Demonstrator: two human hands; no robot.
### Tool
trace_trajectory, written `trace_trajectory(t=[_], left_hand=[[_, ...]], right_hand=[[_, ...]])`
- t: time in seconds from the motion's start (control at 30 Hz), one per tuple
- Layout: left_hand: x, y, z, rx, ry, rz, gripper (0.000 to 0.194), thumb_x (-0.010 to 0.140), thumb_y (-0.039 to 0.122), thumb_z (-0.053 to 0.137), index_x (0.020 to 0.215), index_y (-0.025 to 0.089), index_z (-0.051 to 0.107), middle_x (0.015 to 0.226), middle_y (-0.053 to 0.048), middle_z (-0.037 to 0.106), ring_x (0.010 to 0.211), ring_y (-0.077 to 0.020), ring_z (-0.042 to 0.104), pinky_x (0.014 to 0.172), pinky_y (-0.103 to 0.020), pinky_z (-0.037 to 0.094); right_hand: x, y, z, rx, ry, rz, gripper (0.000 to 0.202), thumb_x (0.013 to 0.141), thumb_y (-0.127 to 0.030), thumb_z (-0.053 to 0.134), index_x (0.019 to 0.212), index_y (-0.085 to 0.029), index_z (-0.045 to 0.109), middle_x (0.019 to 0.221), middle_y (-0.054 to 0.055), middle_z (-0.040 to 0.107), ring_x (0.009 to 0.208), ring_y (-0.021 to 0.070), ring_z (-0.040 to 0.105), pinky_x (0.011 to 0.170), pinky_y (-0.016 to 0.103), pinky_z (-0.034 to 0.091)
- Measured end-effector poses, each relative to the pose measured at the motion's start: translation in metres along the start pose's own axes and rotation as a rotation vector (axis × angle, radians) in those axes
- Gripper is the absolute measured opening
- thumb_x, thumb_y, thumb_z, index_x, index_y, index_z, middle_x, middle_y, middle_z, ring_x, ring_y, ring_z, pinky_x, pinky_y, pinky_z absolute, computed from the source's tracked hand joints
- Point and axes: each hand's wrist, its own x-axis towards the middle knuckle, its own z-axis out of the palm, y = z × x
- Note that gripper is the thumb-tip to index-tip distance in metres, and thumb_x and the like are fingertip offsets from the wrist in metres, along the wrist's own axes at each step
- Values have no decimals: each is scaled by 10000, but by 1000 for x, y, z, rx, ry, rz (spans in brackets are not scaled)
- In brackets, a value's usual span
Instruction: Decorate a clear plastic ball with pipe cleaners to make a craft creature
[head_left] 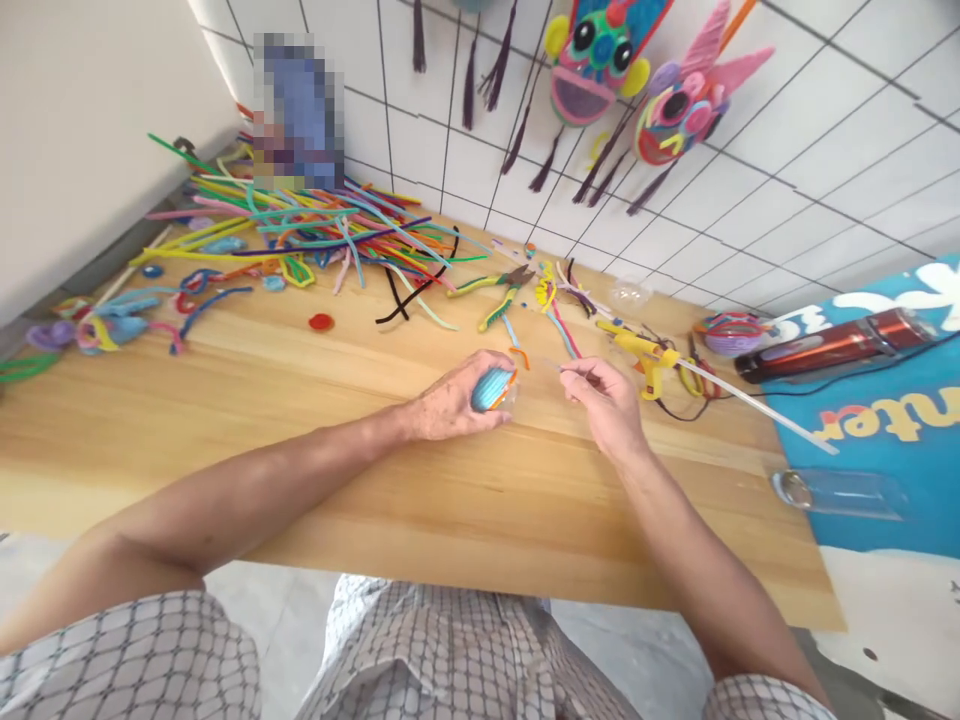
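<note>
Held in my left hand (448, 402) is a small rounded piece covered in light blue pipe cleaner (491, 388), with an orange edge and some clear plastic showing at its right side. My right hand (606, 402) is closed in a pinch a short way to the right. Something thin and pale sticks out of its fingertips, too small to name. A short orange pipe cleaner bit (520, 357) lies on the table between the hands. Just beyond my right fingers are pink and blue pipe cleaner lengths (561, 330).
Green-and-yellow pliers (495, 300) lie behind the hands. A yellow glue gun (645, 355) with a long glue stick sits at right, near scissors (699, 375), a red-brown flask (840, 340) and a clear glass (840, 495). Many pipe cleaners (322, 225) are heaped at back left.
</note>
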Motion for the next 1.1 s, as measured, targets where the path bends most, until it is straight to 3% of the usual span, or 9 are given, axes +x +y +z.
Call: trace_trajectory(t=[0.17, 0.37, 0.53, 0.67, 1.1], left_hand=[[2, 0, 2, 35, 18, 19, 608, 866, 377, 815, 1401, 226, 567, 1377, -157, 624, 1322, -321, 628, 1164, -508, 515], [4, -3, 6, 58, 85, -37, 593, 816, 328, 850, 1339, 236, 586, 1353, -140, 625, 1324, -318, 609, 1173, -501, 516], [6, -5, 9, 75, 162, -65, 604, 811, 319, 849, 1322, 220, 542, 1345, -148, 632, 1309, -318, 618, 1168, -506, 518], [7, -7, 10, 84, 161, -64, 622, 802, 324, 862, 1313, 212, 526, 1364, -172, 635, 1322, -341, 620, 1176, -527, 512], [1, -9, 9, 88, 148, -118, 637, 832, 354, 841, 1342, 209, 489, 1376, -164, 624, 1302, -324, 638, 1172, -533, 507]], right_hand=[[-13, 9, -10, -269, 111, -64, 226, 846, -442, 764, 878, -220, 784, 722, -10, 691, 633, 158, 548, 627, 307, 433], [-4, 30, 6, -519, 175, -154, 233, 818, -441, 700, 786, -222, 772, 779, 57, 720, 671, 218, 605, 701, 390, 500], [-4, 42, 15, -634, 278, -299, 237, 866, -416, 650, 891, -225, 788, 928, 118, 759, 912, 306, 705, 899, 495, 559], [-8, 43, 18, -645, 330, -392, 190, 900, -396, 660, 902, -237, 764, 947, 125, 774, 963, 327, 724, 943, 526, 568], [-11, 31, 29, -509, 295, -411, 140, 938, -337, 647, 916, -250, 754, 936, 84, 792, 921, 278, 741, 861, 444, 590]])
